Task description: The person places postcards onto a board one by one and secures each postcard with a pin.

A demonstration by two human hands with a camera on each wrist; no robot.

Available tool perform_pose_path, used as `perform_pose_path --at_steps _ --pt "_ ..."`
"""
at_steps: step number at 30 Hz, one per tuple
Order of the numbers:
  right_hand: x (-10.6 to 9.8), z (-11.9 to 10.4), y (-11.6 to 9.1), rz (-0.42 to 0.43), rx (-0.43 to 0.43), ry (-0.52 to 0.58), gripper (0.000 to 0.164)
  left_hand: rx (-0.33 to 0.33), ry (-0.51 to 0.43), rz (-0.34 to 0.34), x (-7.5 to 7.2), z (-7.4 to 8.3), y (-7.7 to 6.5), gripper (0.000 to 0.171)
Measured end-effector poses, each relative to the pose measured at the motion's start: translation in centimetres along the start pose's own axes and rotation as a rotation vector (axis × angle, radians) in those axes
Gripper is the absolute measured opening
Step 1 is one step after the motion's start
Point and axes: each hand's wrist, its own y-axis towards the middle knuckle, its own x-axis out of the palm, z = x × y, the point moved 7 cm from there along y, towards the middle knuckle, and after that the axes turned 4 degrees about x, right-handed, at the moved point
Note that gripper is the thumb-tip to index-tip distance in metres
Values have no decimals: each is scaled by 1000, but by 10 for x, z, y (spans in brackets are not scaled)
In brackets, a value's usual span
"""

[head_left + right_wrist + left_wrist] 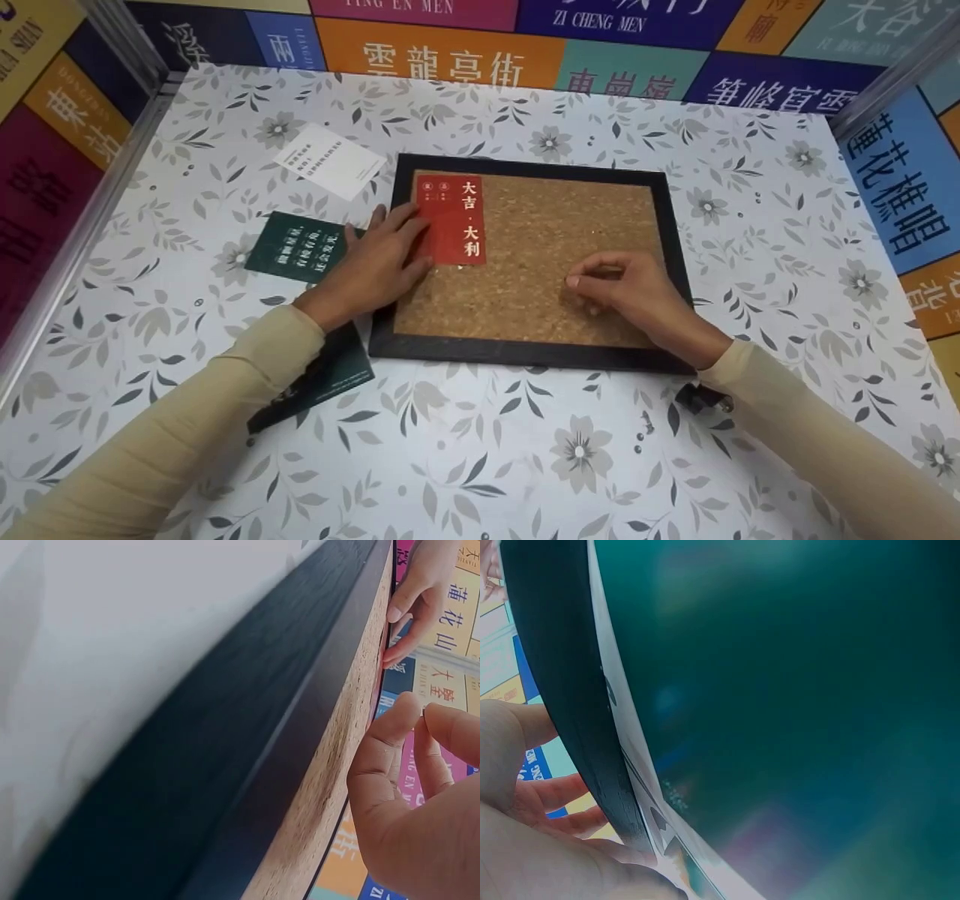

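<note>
**Beige sleeves closest; red card fixing, apparently**

Left hand, fingers extended, rests on red card, upper left of cork board. Right hand pinches tiny dark thing, maybe a pin. Next likely: bring it over, press in.

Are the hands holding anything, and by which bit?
The right hand pinches a tiny dark thing between thumb and finger; it's too small to tell which part. The left hand only touches the red card at its left side.
</note>
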Motion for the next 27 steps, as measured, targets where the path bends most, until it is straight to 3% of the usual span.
perform_pose_path --at_steps 27 --pt "11 -2 17 -13 66 72 21 -3 -5 -1 0 1 -1 69"
